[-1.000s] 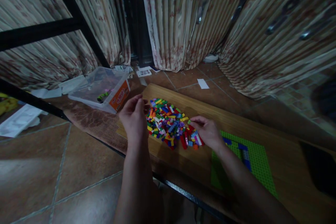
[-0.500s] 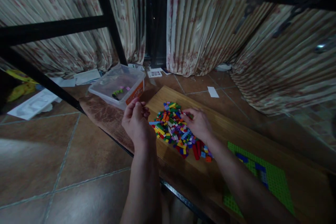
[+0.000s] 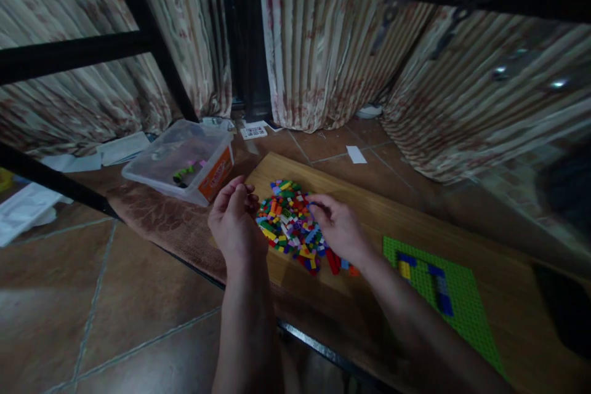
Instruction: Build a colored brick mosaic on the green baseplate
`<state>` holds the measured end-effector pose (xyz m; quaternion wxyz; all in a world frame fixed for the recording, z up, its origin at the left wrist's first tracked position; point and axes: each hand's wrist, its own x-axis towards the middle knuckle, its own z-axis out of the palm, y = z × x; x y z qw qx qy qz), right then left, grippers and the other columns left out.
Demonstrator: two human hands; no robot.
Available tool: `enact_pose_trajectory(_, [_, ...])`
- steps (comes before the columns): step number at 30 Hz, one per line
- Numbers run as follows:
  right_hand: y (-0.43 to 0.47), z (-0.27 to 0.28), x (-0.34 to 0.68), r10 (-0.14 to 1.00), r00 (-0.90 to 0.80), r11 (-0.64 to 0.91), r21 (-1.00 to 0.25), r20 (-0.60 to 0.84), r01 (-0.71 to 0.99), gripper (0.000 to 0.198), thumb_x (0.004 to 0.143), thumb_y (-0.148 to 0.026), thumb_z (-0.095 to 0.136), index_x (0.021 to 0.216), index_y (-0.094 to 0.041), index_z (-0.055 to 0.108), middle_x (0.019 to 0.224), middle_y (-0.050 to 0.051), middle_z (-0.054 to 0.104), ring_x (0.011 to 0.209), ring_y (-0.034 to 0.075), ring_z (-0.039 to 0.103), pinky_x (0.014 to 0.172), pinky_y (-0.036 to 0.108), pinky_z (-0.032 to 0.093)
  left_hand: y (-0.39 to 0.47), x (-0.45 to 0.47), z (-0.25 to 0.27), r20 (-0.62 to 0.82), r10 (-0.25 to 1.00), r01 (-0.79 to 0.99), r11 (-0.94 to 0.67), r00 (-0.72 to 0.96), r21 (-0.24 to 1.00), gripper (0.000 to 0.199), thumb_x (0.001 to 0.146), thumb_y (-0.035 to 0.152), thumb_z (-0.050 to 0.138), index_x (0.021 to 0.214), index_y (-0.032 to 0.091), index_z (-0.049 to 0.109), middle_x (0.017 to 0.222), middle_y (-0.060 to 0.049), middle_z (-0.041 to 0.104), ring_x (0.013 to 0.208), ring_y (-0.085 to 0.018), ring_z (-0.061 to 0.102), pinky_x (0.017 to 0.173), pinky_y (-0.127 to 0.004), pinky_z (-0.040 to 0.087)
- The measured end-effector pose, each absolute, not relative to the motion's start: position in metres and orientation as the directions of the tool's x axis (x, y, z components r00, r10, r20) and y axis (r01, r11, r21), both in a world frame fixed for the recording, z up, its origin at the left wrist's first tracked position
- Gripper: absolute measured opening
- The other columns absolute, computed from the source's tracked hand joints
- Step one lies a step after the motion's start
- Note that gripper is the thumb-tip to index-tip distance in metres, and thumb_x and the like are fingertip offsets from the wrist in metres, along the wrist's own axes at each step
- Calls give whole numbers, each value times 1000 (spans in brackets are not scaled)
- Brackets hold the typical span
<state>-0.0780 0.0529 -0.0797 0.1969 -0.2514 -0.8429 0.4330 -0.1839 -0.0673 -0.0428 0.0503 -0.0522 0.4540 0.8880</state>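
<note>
Over at the frame's left, one bin (image 3: 157, 183) bears one orange label (image 3: 216, 173), its white writing too blurred to read. Mid-frame, the left hand (image 3: 235, 215) is curled, contents unclear. One brick pile (image 3: 286, 225) lies centre; the right hand (image 3: 340, 228) bends pinched at its edge, grip unclear. Lower right, one green plate (image 3: 467, 298) carries blue and yellow bricks (image 3: 446, 305).

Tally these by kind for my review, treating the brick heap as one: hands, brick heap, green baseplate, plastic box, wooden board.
Hands: 2 (left hand, right hand)
Brick heap: 1
Green baseplate: 1
Plastic box: 1
Wooden board: 1
Total: 6
</note>
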Motion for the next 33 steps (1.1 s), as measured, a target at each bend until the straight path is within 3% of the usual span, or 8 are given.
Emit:
enact_pose_trajectory(2, [47, -75, -47, 687, -727, 235, -947, 3, 219, 27, 86, -37, 49, 105, -24, 65, 84, 2, 71, 68, 16, 67, 60, 27, 52, -57, -175, -42, -125, 101, -160, -548, -987, 821, 15, 63, 19, 66, 76, 13, 65, 66, 2, 59, 52, -4, 48, 51, -16, 38])
enact_pose_trajectory(4, [45, -73, -14, 761, -638, -24, -989, -113, 146, 31, 83, -43, 54, 103, -22, 65, 80, 2, 70, 65, 16, 67, 55, 27, 53, -43, -162, -42, -119, 182, -196, -502, -976, 842, 15, 63, 20, 67, 77, 13, 65, 66, 3, 59, 53, -4, 48, 52, -16, 38])
enact_pose_trajectory(8, [51, -74, 53, 838, -508, -243, -970, -198, -23, 29, 74, -42, 69, 94, -21, 68, 83, 3, 71, 75, 17, 68, 65, 31, 57, -13, -120, -47, -94, 413, -264, -375, -906, 889, 16, 66, 22, 66, 80, 14, 67, 66, 2, 61, 54, -5, 50, 51, -17, 38])
enact_pose_trajectory(12, [65, -79, 118, 923, -335, -243, -962, -190, -125, 31, 68, -34, 76, 97, -25, 68, 88, 1, 71, 83, 16, 67, 78, 32, 56, 9, -71, -55, -73, 625, -266, -220, -777, 939, 18, 70, 25, 66, 84, 16, 68, 70, 0, 64, 56, -7, 54, 55, -19, 42])
enact_pose_trajectory(18, [85, -92, 177, 962, -212, -182, -983, -172, -28, 42, 66, -35, 77, 104, -24, 64, 89, 1, 71, 82, 16, 68, 79, 33, 56, 27, -24, -74, -83, 852, -90, 43, -516, 995, 16, 73, 24, 64, 86, 16, 70, 73, -1, 67, 65, -11, 58, 62, -22, 45])
enact_pose_trajectory(21, [95, -98, 182, 973, -203, -93, -993, -107, 78, 43, 69, -38, 73, 107, -23, 61, 90, 2, 70, 79, 18, 68, 72, 34, 56, 32, -15, -83, -32, 894, 113, 92, -448, 989, 18, 77, 23, 60, 91, 17, 70, 80, -3, 69, 72, -15, 62, 68, -25, 47])
enact_pose_trajectory(25, [103, -103, 183, 963, -268, 55, -963, -18, 263, 39, 73, -35, 69, 110, -23, 63, 90, 3, 70, 81, 19, 66, 75, 35, 54, 36, -12, -90, 2, 909, 386, 176, -418, 906, 20, 81, 21, 55, 95, 18, 69, 85, -6, 70, 76, -18, 64, 72, -29, 48])
enact_pose_trajectory(33, [109, -111, 190, 956, -290, 131, -945, 40, 301, 31, 76, -28, 64, 107, -24, 68, 100, 4, 68, 88, 19, 63, 80, 36, 51, 41, -9, -96, -26, 910, 506, 253, -413, 825, 22, 79, 17, 55, 96, 20, 68, 86, -7, 70, 72, -19, 64, 67, -29, 50])
